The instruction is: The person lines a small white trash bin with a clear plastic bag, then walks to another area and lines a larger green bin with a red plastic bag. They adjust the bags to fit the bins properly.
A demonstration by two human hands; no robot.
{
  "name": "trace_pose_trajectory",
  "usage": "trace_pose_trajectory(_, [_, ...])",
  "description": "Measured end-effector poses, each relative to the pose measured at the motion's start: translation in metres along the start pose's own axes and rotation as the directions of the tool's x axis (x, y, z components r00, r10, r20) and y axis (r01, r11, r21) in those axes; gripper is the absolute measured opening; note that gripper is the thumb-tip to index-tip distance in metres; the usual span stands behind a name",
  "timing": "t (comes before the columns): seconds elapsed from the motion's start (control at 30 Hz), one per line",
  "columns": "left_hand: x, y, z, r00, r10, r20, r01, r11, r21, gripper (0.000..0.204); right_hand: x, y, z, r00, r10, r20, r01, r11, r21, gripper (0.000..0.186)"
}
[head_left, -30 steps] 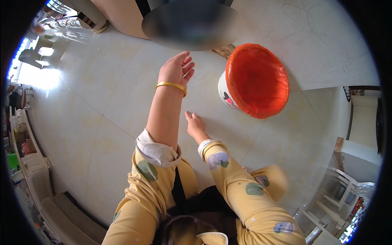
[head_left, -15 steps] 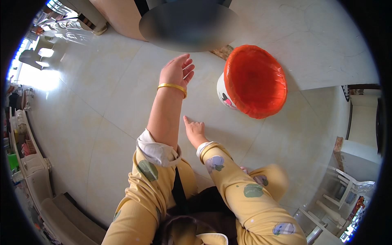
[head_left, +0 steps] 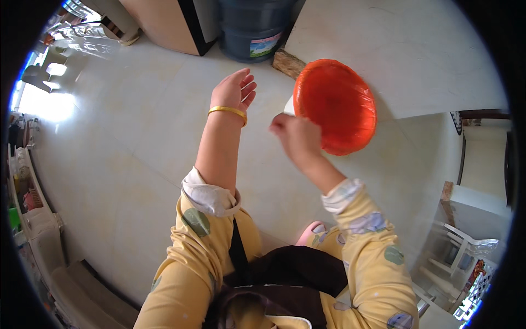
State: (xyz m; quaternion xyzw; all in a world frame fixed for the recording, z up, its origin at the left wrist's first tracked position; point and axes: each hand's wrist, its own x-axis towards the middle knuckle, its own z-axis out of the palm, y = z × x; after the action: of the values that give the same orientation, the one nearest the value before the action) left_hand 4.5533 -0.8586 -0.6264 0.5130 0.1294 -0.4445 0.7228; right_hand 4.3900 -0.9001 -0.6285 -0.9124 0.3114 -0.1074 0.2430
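Note:
My left hand (head_left: 234, 89) is held out over the pale tiled floor, a yellow bangle (head_left: 227, 113) at its wrist. Its fingers are loosely bent and apart, with nothing seen in them. My right hand (head_left: 301, 140) is in front of the near left side of a white bin (head_left: 289, 106) and covers part of it. Motion smears the right fingers, which look bent downward; whether they hold anything does not show. A shiny orange-red bag (head_left: 345, 104) lines the bin and is folded over its rim.
Behind the hands stands a large blue water jug (head_left: 255, 27) beside a tan cabinet (head_left: 164, 24). A wood block (head_left: 288, 63) lies by the bin, near a white panel (head_left: 400, 55). Shelves (head_left: 38, 219) stand at left, a white chair (head_left: 460, 252) at lower right.
My right hand has swung right and forward, from above the floor to in front of the bin. My left hand has barely moved. The water jug shows more fully now.

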Motion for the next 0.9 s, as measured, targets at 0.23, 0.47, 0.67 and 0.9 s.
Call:
trace_pose_trajectory(0.23, [-0.012, -0.017, 0.022, 0.983, -0.036, 0.177, 0.035, 0.999, 0.009, 0.022, -0.017, 0.055, -0.11, 0.868, 0.475, -0.145, -0.355, 0.797, 0.488, 0.011])
trace_pose_trajectory(0.47, [-0.017, -0.037, 0.036, 0.929, -0.153, 0.336, 0.157, 0.987, 0.016, 0.024, -0.014, 0.095, -0.109, 0.84, 0.538, -0.066, -0.465, 0.778, 0.422, 0.023])
trace_pose_trajectory(0.67, [-0.021, -0.038, 0.039, 0.825, -0.204, 0.527, 0.331, 0.93, -0.158, 0.048, -0.015, 0.115, -0.114, 0.821, 0.544, 0.173, -0.492, 0.522, 0.696, 0.026])
trace_pose_trajectory(0.9, [-0.024, -0.045, 0.045, 0.811, -0.212, 0.545, 0.348, 0.924, -0.158, 0.059, -0.013, 0.12, -0.119, 0.826, 0.554, 0.109, -0.473, 0.575, 0.668, 0.018])
